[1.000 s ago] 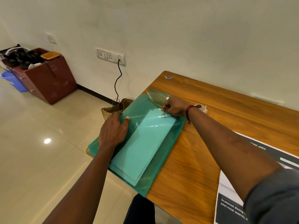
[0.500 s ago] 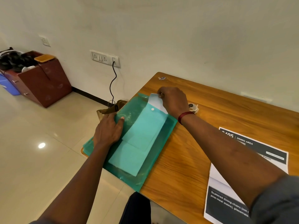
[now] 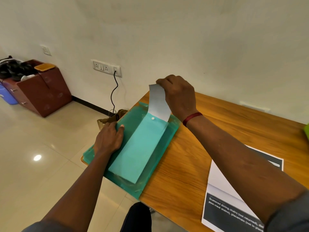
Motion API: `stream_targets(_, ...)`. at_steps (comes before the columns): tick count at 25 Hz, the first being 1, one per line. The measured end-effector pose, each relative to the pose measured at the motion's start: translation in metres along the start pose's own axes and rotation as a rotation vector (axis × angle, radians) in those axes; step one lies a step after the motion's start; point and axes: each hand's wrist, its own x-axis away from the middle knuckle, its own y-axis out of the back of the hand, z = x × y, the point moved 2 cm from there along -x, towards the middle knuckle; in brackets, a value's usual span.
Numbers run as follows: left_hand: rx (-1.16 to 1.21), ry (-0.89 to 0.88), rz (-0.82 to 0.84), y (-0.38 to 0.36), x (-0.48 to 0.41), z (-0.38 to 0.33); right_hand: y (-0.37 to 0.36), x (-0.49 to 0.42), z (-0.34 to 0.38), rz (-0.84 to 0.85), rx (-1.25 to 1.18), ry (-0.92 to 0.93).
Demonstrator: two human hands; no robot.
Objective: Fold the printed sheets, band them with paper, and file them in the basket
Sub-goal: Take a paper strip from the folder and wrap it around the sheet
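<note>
The right hand pinches the top end of a pale paper strip, fingers curled on it above the bench. The strip's lower part lies inside the green folder and shows teal through the cover. The left hand presses flat on the folder, fingers straight. A printed sheet lies well apart to the right, cut off by the frame edge and partly behind the right forearm

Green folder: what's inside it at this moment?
One long folded paper strip shows through the translucent green folder, its top end outside, pinched by the right hand. Whether anything lies beneath the strip is hidden.
</note>
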Motion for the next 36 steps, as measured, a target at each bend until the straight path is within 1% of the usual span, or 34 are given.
stream_targets(3,-0.008,-0.001,0.009,0.001,0.001,0.000,0.015,-0.011,0.005,-0.086,-0.004,0.043)
stream_targets(8,-0.034,-0.016,0.016,0.002,0.003,-0.003,0.025,-0.017,0.012,-0.169,0.014,0.103)
stream_targets(11,-0.037,-0.019,0.027,0.002,0.003,-0.003,0.027,-0.017,0.016,-0.190,0.013,0.114)
stream_targets(13,-0.032,-0.030,0.028,0.003,0.002,-0.004,0.028,-0.014,0.018,-0.197,0.000,0.096)
stream_targets(16,-0.028,-0.056,0.054,0.003,0.001,-0.004,0.033,-0.010,0.013,-0.226,-0.060,-0.017)
stream_targets(18,-0.038,-0.071,0.041,0.007,0.001,-0.009,0.040,-0.009,0.008,-0.260,-0.147,-0.132)
stream_targets(22,0.017,-0.121,-0.075,0.018,0.003,-0.032,0.051,0.005,0.001,-0.296,-0.409,-0.483)
stream_targets(26,0.100,-0.209,-0.104,0.020,0.008,-0.055,0.051,0.035,-0.014,-0.322,-0.534,-0.855)
stream_targets(30,0.090,-0.304,-0.150,0.013,0.022,-0.085,0.056,0.078,-0.031,-0.341,-0.672,-1.205)
stream_targets(33,0.120,-0.439,-0.109,0.004,0.032,-0.105,0.071,0.119,-0.039,-0.419,-0.831,-1.442)
stream_targets(36,0.161,-0.513,-0.023,-0.010,0.046,-0.125,0.095,0.167,-0.047,-0.457,-0.878,-1.592)
